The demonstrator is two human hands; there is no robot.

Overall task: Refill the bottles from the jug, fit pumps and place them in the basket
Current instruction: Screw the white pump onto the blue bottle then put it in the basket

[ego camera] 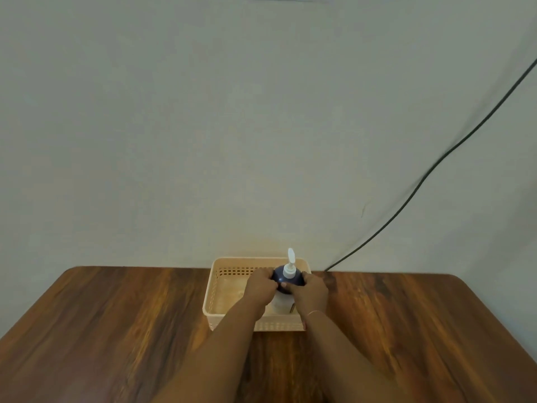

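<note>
Two grips (pixel 261 286) (pixel 311 290), bottle (pixel 283 303) between them

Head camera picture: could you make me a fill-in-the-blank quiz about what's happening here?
The left hand and right hand both grip the dark ____.
On its top sits a white ____.
It is inside the perforated ____, which stands on the wooden table.
Missing words: bottle; pump; basket.

A brown wooden table (pixel 116 330) with one basket (pixel 213 292).
The pale basket sits on it at 12 o'clock, by the far edge.
</note>
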